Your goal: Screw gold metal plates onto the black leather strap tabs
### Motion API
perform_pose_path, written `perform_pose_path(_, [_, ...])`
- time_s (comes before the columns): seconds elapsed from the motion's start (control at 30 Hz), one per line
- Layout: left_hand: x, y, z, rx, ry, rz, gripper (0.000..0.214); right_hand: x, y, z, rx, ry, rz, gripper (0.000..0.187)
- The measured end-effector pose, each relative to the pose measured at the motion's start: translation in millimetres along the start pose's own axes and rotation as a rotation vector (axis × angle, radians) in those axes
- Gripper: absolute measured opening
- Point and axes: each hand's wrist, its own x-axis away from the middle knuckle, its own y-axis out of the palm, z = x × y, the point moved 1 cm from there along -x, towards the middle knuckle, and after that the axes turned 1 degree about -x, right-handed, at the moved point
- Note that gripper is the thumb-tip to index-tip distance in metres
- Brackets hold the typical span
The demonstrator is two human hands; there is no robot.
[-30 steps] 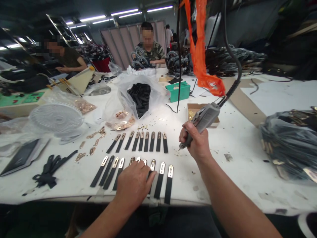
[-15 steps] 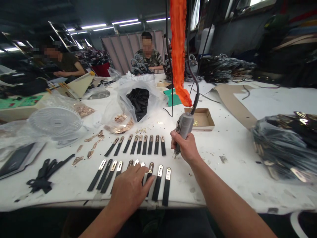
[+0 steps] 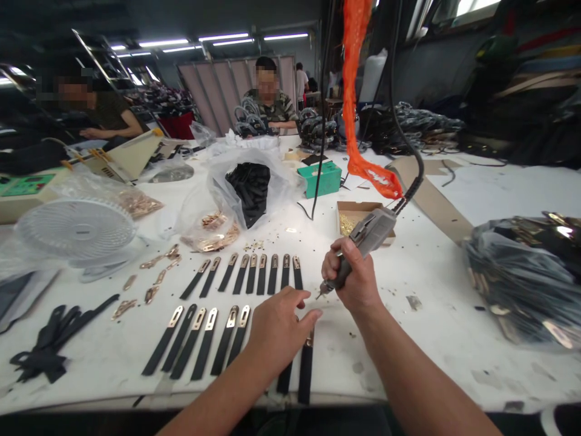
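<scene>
My right hand (image 3: pixel 356 278) is wrapped round a grey electric screwdriver (image 3: pixel 363 242), tip down, hanging on a black cable under an orange strip (image 3: pixel 358 109). My left hand (image 3: pixel 279 327) lies with fingers stretched out over the right end of the near row of black straps (image 3: pixel 200 342) with gold clasps, thumb and forefinger reaching toward the driver's tip. It covers a few straps. A second row of straps (image 3: pixel 261 275) lies just beyond.
A clear bag with black straps (image 3: pixel 247 188) and gold clasps, a white fan (image 3: pixel 75 230), a small cardboard box of screws (image 3: pixel 351 215), a green box (image 3: pixel 320 178) and a dark bag of parts (image 3: pixel 526 272) lie on the white table (image 3: pixel 436 290). Two people sit at the far side.
My left hand slid right along the near row of straps toward the screwdriver tip. My right hand with the driver tilted upright, then back to a slant, close to the left fingers.
</scene>
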Motion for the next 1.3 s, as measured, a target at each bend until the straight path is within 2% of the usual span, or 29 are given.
perform_pose_path(0.17, [-10.0,6.8,1.5,0.082,0.007,0.001,0.008,-1.3,2.5,-3.5,-0.063,0.008,0.005,0.041])
perform_pose_path(0.33, [-10.3,10.1,-2.3,0.155,0.019,0.023,0.010,-1.0,2.8,-2.7,-0.062,0.005,-0.003,0.041])
perform_pose_path(0.7, [-8.4,17.4,-4.6,-0.056,0.132,0.093,0.010,2.8,3.3,-3.7,-0.064,0.004,-0.029,0.042])
perform_pose_path(1.03, [-7.9,18.8,-3.6,-0.126,0.179,0.138,0.012,8.0,3.1,-1.3,0.008,0.012,-0.055,0.039])
perform_pose_path(1.3, [-7.7,19.1,-4.1,-0.153,0.176,0.118,0.010,9.8,6.4,-0.2,-0.017,0.004,-0.109,0.039])
